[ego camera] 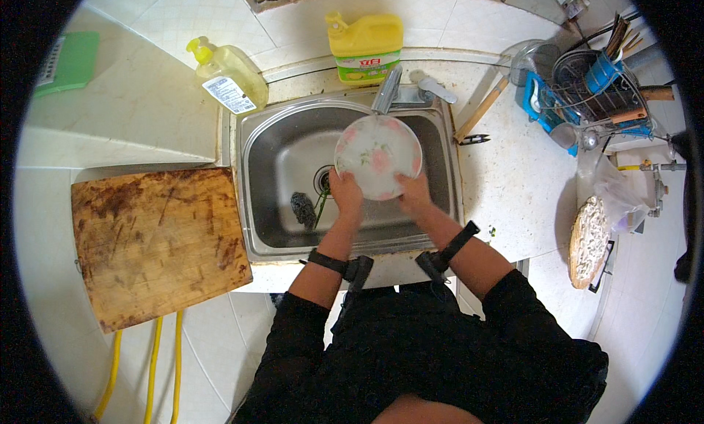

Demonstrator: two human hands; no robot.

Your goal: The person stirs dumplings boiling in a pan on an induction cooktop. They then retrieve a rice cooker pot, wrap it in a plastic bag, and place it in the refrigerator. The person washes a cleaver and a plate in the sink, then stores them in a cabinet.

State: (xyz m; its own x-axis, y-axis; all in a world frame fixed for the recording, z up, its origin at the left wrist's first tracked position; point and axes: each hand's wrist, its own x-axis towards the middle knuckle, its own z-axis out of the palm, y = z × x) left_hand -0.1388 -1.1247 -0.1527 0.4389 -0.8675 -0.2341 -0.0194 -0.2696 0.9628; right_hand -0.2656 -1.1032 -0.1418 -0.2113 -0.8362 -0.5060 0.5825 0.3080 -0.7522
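Observation:
Both my hands hold a round white plate (379, 157) with pink flowers and green leaves, over the stainless steel sink (275, 143). My left hand (346, 196) grips its lower left rim, and my right hand (412, 193) its lower right rim. The chrome faucet (387, 88) points down at the plate's far edge; whether water runs is hard to tell. On the sink bottom, left of my left hand, lies a dark scouring pad (303, 208). Green stalks (321, 208) lie beside it, reaching to the drain (323, 178), which my left hand partly covers.
A stained wooden cutting board (159, 242) is left of the sink. Behind stand a pump bottle (234, 75) and a yellow detergent jug (366, 44). To the right are a wooden-handled knife (481, 110), a wire utensil rack (599, 94), and a plastic bag (616, 193).

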